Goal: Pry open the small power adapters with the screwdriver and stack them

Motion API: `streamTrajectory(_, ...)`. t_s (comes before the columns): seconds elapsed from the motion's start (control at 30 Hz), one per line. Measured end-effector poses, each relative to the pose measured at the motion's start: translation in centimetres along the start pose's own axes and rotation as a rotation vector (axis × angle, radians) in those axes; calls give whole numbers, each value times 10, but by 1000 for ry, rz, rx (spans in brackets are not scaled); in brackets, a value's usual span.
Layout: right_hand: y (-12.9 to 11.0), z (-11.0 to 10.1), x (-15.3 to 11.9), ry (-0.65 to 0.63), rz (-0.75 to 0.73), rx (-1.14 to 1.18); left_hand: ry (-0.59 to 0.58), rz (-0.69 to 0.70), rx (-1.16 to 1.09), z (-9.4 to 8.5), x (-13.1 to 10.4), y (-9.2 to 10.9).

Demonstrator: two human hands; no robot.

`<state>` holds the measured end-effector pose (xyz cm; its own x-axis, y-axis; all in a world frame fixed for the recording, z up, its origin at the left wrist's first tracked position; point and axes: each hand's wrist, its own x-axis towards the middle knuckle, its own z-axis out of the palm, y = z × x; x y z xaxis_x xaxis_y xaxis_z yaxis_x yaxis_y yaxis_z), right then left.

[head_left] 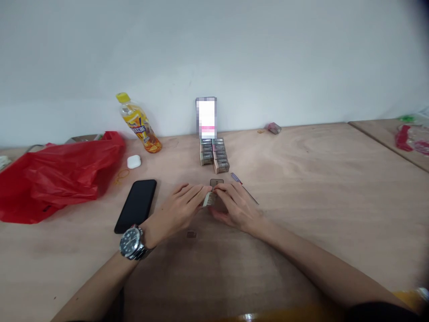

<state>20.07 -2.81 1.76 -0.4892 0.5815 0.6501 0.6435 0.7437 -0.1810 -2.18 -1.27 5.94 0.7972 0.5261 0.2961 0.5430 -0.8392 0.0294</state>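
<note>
My left hand (184,203) and my right hand (236,205) meet over the middle of the wooden table (301,179). Between them is a small pale box-like piece (209,199), pinched by the fingers of both; most of it is hidden. Just beyond the fingertips lies a small brownish, see-through-looking square (216,182) with a dark mark. A thin stick-like tool (246,188) with a blue and red end rests beside my right hand. Nearer me, a tiny dark rectangular piece (191,234) is on the table.
Several small boxes (214,156) stand in two rows before a lit phone (207,117) leaning on the wall. To the left are a dark phone (136,205), white case (134,161), tilted drink bottle (140,125) and red plastic bag (67,179). A small pinkish box (274,128) sits back right.
</note>
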Motion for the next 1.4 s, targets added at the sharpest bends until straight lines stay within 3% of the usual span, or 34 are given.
streamTrajectory(0.43, -1, 1, 0, 10, -113, -133, -54, 35, 119, -6, -1, 0)
streamTrajectory(0.67, -8, -3, 4, -6, -104, -194, -80, 27, 122, -9, -2, -1)
streamTrajectory(1.03, 3, 2, -3, 86, -43, -44, -32, -47, 101, -11, -4, -14)
streamTrajectory(1.13, 5, 3, -3, 176, 52, 105, 14, -115, 119, -13, -5, -19)
streamTrajectory(1.23, 5, 0, 2, 256, 242, 250, 19, -120, 105, -12, -5, -21)
streamTrajectory(1.4, 11, -5, 13, 216, 427, 302, 21, -107, 59, -6, -5, -20)
